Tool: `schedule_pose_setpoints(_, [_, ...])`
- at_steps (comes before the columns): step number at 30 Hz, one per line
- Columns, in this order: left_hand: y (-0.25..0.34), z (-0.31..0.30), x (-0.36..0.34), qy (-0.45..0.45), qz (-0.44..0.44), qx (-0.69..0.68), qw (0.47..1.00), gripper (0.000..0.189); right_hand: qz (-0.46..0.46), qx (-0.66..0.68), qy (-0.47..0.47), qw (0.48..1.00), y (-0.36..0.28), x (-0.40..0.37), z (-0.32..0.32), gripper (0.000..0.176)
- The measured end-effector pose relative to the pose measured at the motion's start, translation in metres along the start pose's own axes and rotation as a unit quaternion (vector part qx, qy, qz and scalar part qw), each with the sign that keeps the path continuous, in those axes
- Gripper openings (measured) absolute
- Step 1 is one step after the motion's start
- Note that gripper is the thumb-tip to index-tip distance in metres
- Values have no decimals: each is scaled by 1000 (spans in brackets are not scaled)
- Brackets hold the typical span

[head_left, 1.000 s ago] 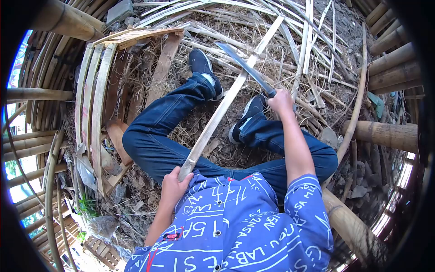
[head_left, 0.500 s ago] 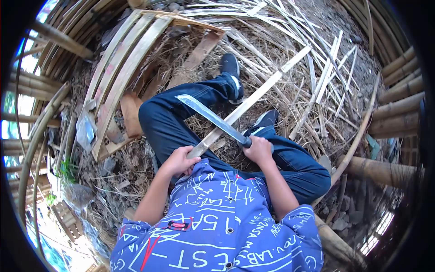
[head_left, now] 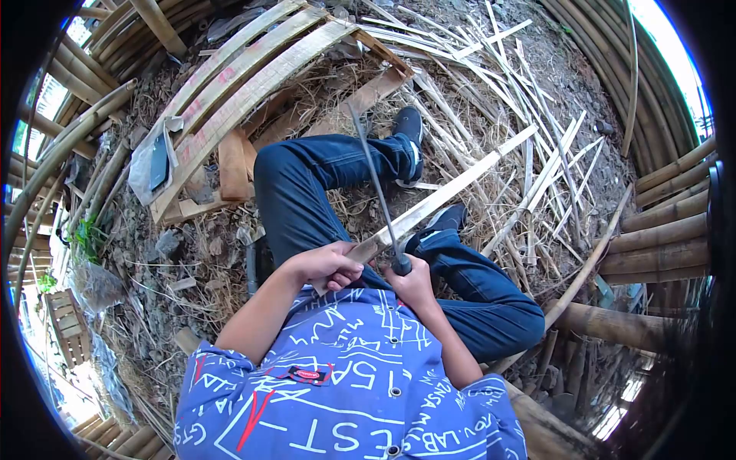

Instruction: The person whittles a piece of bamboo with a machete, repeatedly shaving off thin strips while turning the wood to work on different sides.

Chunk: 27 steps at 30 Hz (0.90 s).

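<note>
While the left grip (head_left: 327, 267) encloses bamboo (head_left: 452, 188), the right (head_left: 414, 284) clasps a machete (head_left: 376, 181).

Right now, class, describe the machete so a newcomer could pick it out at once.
Start at the blue printed shirt, then find the right hand near its hem. The machete slants up and left from that hand, across a pale bamboo strip; its thin, dark blade sets it apart.

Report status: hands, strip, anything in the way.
Left hand gripping pale strip. Right hand closed on knife handle. Blade crosses strip, contact unclear. Left shin behind blade.
</note>
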State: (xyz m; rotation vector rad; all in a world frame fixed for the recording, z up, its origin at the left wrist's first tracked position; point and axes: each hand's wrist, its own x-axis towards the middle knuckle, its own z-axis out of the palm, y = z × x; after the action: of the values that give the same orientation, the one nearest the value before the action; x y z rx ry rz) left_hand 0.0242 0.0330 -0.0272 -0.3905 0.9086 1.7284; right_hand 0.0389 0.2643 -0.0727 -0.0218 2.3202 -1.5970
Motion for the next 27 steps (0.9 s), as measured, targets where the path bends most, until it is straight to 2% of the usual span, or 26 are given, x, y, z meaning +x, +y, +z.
schedule_pose_setpoints(2, [-1, 11, -2, -51, 44, -29, 997, 27, -35, 20, 2, 999, 3, -10, 2, 23])
schedule_pose_setpoints(3, [-2, 20, -4, -52, 48, -33, 997, 27, -35, 16, -1, 999, -4, -13, 1, 23])
schedule_pose_setpoints(5, [-3, 41, -9, -20, 93, 47, 994, 31, -71, 42, 7, 997, -22, -18, -3, 22])
schedule_pose_setpoints(7, [-4, 53, -15, -27, 115, 42, 992, 34, -87, 59, 16, 994, -24, -15, -7, 19])
schedule_pose_setpoints(9, [-4, 64, -22, 7, 165, 108, 980, 35, -65, -29, 12, 997, -28, -7, -22, 16])
schedule_pose_setpoints(14, [4, 74, -40, 47, 177, 131, 974, 38, -40, -9, 57, 998, -23, 17, -54, 14])
schedule_pose_setpoints(17, [18, 77, -37, 56, 188, 158, 968, 38, -83, 2, 88, 993, -26, 16, -64, 14])
schedule_pose_setpoints(19, [27, 76, -30, 47, 177, 173, 968, 35, -122, -26, 69, 990, -20, 13, -69, 17])
schedule_pose_setpoints(21, [34, 81, -24, 22, 176, 147, 973, 33, -87, -30, 20, 996, -29, 9, -74, 17])
schedule_pose_setpoints(25, [42, 83, -20, 26, 159, 177, 971, 34, -76, -32, 29, 996, -22, 17, -79, 16])
schedule_pose_setpoints(27, [43, 75, -20, 31, 153, 173, 972, 37, -69, -5, 100, 993, -6, 37, -83, 16])
